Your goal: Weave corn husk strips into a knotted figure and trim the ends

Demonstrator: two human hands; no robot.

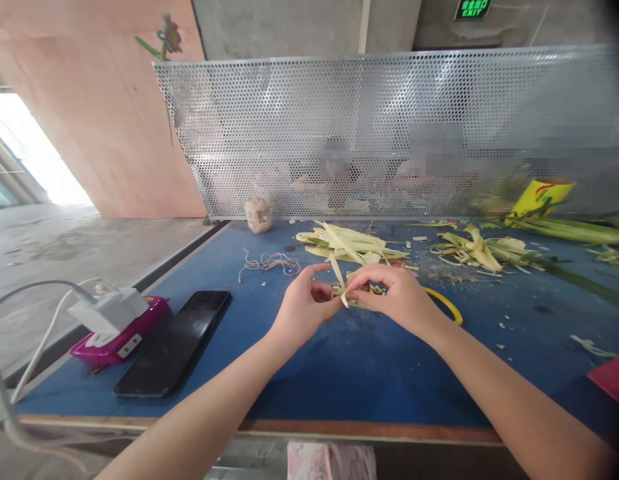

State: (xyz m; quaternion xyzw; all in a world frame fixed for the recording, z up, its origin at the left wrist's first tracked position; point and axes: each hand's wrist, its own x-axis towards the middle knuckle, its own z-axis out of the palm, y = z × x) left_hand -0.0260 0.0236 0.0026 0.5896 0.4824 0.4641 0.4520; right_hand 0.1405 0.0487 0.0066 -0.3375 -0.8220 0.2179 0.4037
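A narrow, pale strip of husk (337,272) stands up between my two hands, bent at its lower end. From the left, my left hand (312,293) pinches it with thumb and fingers. My right hand (389,290) pinches the same strip from the right, and the fingertips of both nearly meet. Just beyond them lies a pile of pale yellow-green husk leaves (352,241). Behind my right wrist, a yellow curved loop (447,305) shows in part; what it belongs to is hidden. Small plant bits under my fingers are partly covered.
At left are a black phone (174,343) and a magenta power strip (119,337) with a white charger (108,311). Tangled string (269,263) and a wrapped lump (258,215) lie farther back. Plant scraps (482,250) and a yellow roll (542,197) sit right, before a perforated metal screen (289,133).
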